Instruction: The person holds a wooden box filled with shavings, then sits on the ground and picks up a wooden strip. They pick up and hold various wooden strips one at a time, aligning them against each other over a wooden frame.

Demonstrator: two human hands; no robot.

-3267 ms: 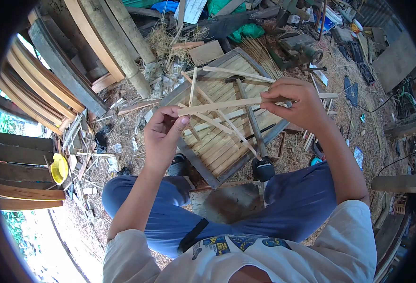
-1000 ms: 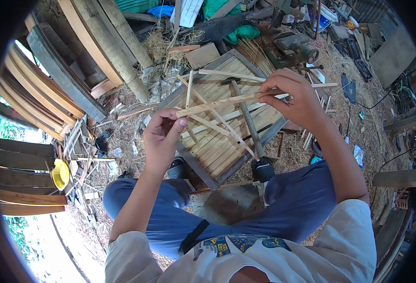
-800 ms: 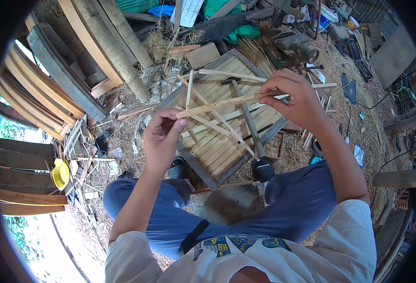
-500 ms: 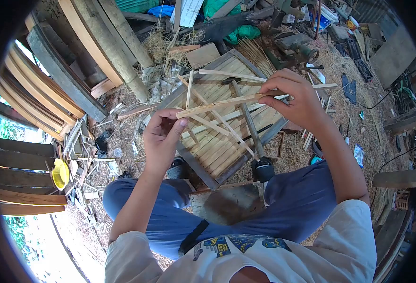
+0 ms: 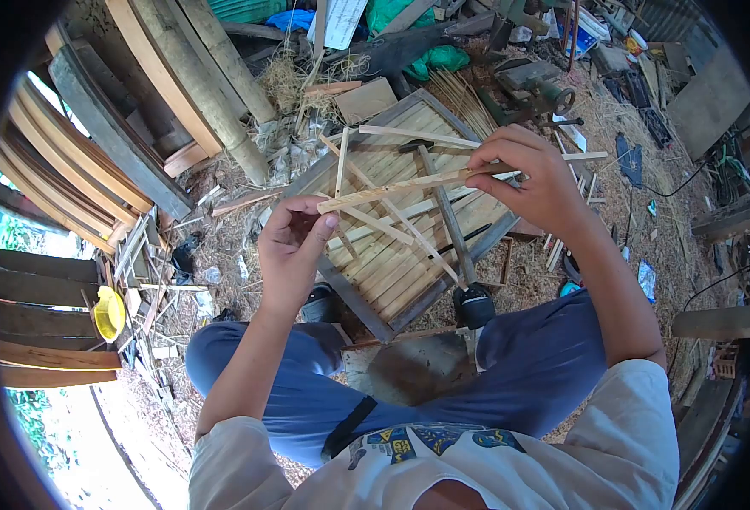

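A thin wooden strip [image 5: 409, 184] spans between my two hands, its left end a little lower in view than its right. My left hand [image 5: 294, 242] pinches the left end between thumb and fingers. At the other end, my right hand [image 5: 528, 174] grips the strip with its fingers curled round it. Beneath lies a slatted wooden panel with a dark frame [image 5: 389, 287]. On the panel rest several loose pale sticks [image 5: 400, 223], a hammer [image 5: 444, 208] with a dark head and wooden handle, and a slim black pen-like object [image 5: 475, 233].
Long boards and a bamboo pole [image 5: 213, 102] lean at the left. A yellow plastic bowl [image 5: 110, 314] sits by stacked planks. A metal vise-like tool [image 5: 553, 95] stands beyond the panel. Wood shavings and scraps cover the ground. My shoes [image 5: 474, 306] are at the panel's near edge.
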